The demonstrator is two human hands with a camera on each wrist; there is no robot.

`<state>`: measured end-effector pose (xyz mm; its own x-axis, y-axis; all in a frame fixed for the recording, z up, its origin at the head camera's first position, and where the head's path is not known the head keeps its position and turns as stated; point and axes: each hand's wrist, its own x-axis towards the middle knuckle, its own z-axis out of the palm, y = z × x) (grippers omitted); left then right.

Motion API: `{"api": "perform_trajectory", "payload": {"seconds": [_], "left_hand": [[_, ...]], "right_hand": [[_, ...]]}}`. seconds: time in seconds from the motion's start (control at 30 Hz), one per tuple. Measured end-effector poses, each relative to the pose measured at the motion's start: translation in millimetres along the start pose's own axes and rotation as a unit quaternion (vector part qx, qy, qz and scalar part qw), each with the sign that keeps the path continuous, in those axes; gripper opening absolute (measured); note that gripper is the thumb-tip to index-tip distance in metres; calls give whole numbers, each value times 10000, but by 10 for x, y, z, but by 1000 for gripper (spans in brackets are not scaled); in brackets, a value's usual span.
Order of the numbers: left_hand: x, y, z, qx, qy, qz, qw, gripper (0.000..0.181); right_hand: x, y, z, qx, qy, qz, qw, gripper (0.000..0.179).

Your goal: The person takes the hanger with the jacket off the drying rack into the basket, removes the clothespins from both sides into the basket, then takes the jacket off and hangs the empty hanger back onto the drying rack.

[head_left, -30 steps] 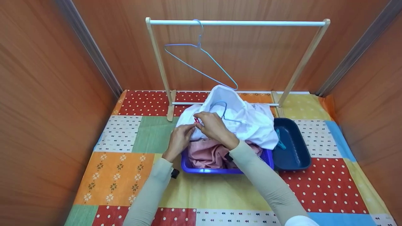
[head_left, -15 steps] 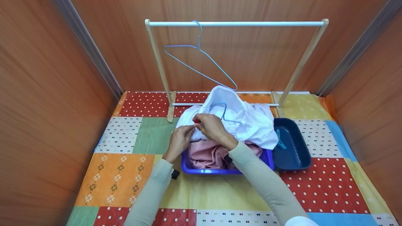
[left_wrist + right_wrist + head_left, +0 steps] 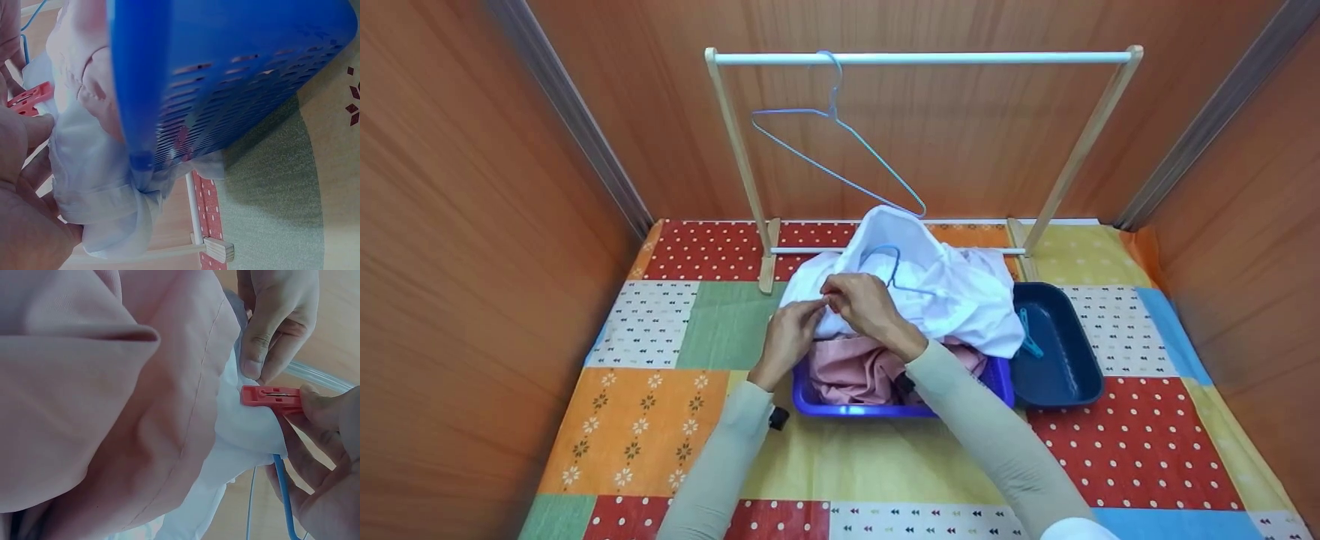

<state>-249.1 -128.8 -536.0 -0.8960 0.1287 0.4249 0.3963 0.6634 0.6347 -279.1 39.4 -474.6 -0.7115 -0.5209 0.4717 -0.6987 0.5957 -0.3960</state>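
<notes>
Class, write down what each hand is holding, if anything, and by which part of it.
The right hand pinches the red clothespin by one end; the left hand pinches the white garment near its edge, beside the clothespin.

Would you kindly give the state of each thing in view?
Red clothespin: held by the right grip, nose over the white garment; clamping unclear.
White garment: rumpled, edge pinched by the left grip.
Lower hanger: partly covered by the white garment.
Pink garment: bunched in the purple basket.
Purple basket: upright.
Upper hanger: bare, hooked on the drying rack.
Drying rack: standing.
Teal clothespin: inside the dark blue tray.
</notes>
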Motion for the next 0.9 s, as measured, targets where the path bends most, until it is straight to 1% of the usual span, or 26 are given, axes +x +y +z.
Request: {"api": "perform_trajectory", "payload": {"seconds": [0.17, 0.4, 0.63, 0.73, 0.9], "left_hand": [[-10, -2, -2, -21, 26, -12, 10000, 23], [-9, -11, -9, -5, 33, 30, 10000, 22], [-5, -11, -7, 65, 55, -10, 10000, 22], [-4, 0, -6, 80, 83, -12, 9999, 21], [-1, 2, -3, 8, 80, -30, 10000, 22]], "right_hand": [[-8, -38, -16, 21, 70, -21, 10000, 4], [-37, -72, -42, 35, 33, -106, 9999, 21], [-70, -56, -55, 366, 71, -168, 9992, 27], [-80, -38, -53, 482, 130, -227, 9985, 26], [-90, -38, -84, 575, 290, -318, 9974, 20]]}}
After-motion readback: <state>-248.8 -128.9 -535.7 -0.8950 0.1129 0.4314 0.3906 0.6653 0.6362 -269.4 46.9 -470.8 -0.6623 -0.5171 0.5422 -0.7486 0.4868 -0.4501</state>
